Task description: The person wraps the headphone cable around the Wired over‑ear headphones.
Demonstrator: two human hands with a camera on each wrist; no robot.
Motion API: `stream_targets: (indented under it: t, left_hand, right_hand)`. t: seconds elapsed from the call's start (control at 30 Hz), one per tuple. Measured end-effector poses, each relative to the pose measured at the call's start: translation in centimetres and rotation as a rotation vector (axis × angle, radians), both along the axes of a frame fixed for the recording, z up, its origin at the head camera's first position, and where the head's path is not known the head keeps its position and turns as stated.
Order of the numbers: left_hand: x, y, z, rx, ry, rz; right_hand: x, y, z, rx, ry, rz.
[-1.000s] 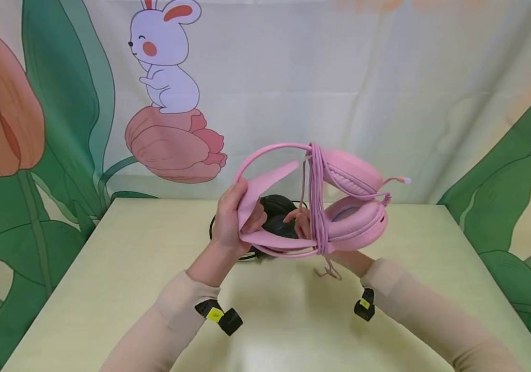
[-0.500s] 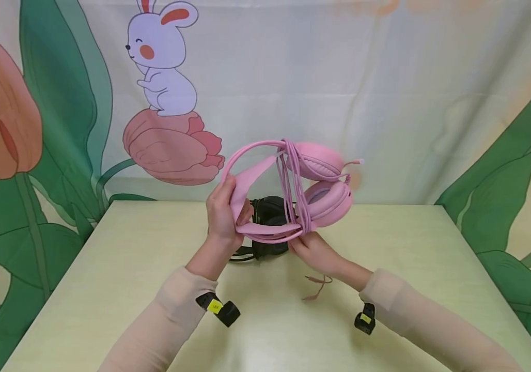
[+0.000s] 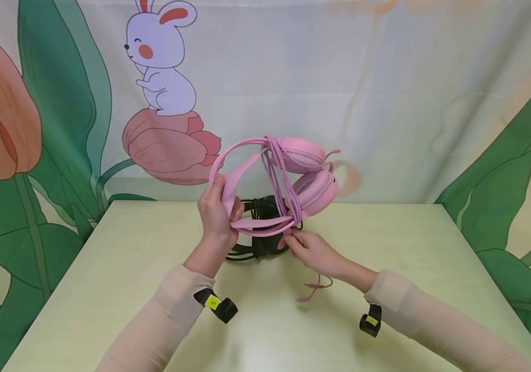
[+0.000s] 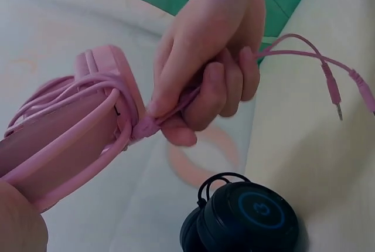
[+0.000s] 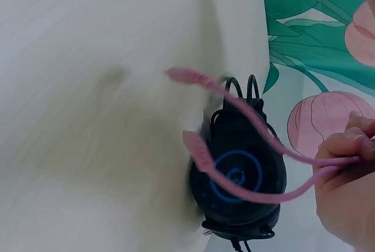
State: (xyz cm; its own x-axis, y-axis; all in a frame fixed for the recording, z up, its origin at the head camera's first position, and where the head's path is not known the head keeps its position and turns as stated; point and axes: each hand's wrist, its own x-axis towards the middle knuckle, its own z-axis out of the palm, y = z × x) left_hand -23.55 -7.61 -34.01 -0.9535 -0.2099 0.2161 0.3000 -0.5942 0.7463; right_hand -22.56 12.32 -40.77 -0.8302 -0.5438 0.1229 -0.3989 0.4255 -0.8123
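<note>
My left hand (image 3: pixel 216 212) grips the headband of a pink headset (image 3: pixel 318 194), raised above the table with its ear cups to the right. Its pink cable (image 3: pixel 280 178) is wound in several loops across the band beside the cups. Just under the loops, my right hand (image 3: pixel 315 253) pinches the cable between thumb and forefinger, the other fingers curled in. In the left wrist view, a knot-like bunch of cable (image 4: pixel 145 127) sits right at those fingertips. Two cable ends with plugs (image 5: pixel 199 152) hang free past the right hand. A short pink microphone stalk (image 3: pixel 334 152) sticks out by the upper cup.
Behind the pink headset, a black headset (image 3: pixel 265 248) with a blue ring logo lies on the pale table (image 3: pixel 130 268), its own cord wrapped round it. A curtain (image 3: pixel 386 103) printed with a rabbit and tulips hangs at the table's back edge.
The pink headset has moved left, together with my left hand. My right hand, earlier partly behind the headset, has come out below it and pinches the cable; the plug ends have swung left.
</note>
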Motion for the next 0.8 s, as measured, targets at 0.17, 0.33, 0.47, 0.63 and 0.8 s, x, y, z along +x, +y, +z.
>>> stream_targets:
  t: [0.17,0.33,0.47,0.63,0.8]
  left_hand:
    - [-0.5,-0.3,-0.2,0.034,-0.053,0.078]
    - [-0.7,-0.6,-0.5,0.02,-0.089,0.13]
    - [-0.9,-1.3,-0.6,0.026,-0.12,0.162]
    - [-1.0,-2.0,-0.9,0.034,-0.158,0.189]
    - [-0.8,-2.0,-1.2,0.015,-0.193,0.181]
  right_hand:
    - [0.2,0.2,0.8,0.083,0.011,0.043]
    - [0.6,0.8,1.7,0.19,0.011,0.085]
    - [1.2,1.7,3.0,0.305,0.067,0.103]
    - [1.6,2.7,4.8,0.445,0.344,0.124]
    - [2.0,3.0,5.7,0.53,0.579,0.153]
